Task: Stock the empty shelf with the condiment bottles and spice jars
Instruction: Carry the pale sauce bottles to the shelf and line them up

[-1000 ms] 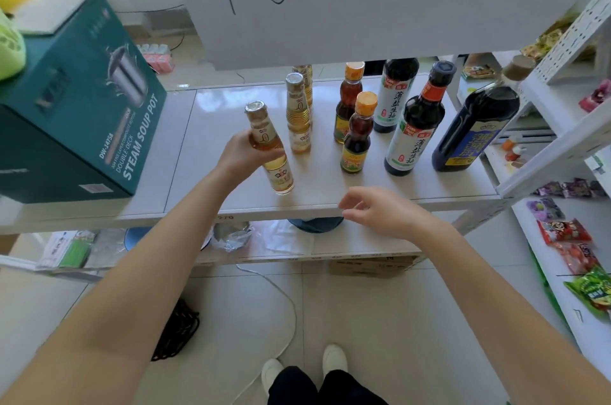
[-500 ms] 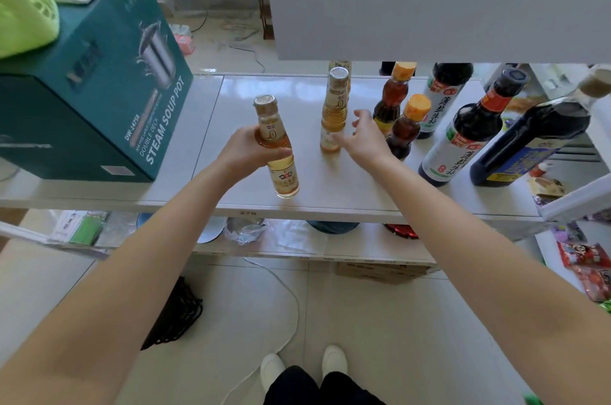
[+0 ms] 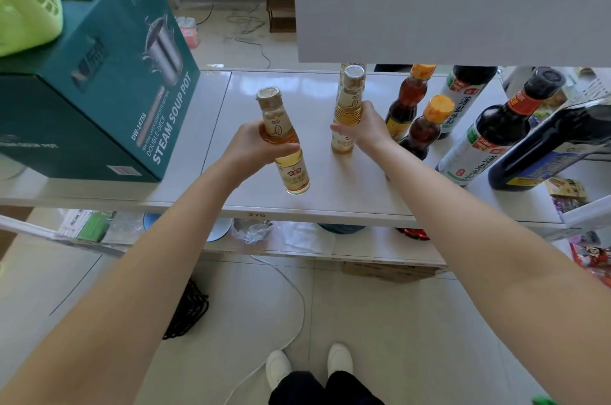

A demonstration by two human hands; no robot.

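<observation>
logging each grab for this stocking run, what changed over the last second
The right hand went from the front edge of the shelf forward to the second pale-gold bottle and now grips it around the middle. The left hand still holds the front pale-gold bottle in about the same spot. The orange-capped bottles, dark soy bottles and teal box have not moved.

A white shelf (image 3: 334, 202) carries a teal box (image 3: 109, 97) at the left, a near gold bottle (image 3: 292, 166) and a far gold bottle (image 3: 347, 107) mid-shelf, orange-capped bottles (image 3: 425, 130) beside them, dark bottles (image 3: 496, 121) at the right
</observation>
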